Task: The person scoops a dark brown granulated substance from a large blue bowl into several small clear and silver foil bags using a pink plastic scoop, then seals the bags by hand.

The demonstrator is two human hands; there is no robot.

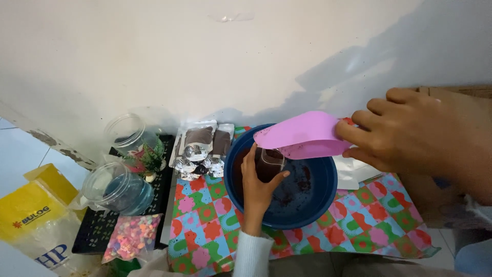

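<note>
Over the blue basin, the left hand is wrapped around a small clear cup of dark material, and the right hand pinches a pink scoop tilted just above that cup. Behind the basin to its left lie silver foil packets and clear pouches of brown powder. Further left sit two clear jars on a black perforated tray, a bag of coloured beads and a yellow printed sack. The basin rests on a bright patterned cloth on a pale tiled floor, against a white wall.
</note>
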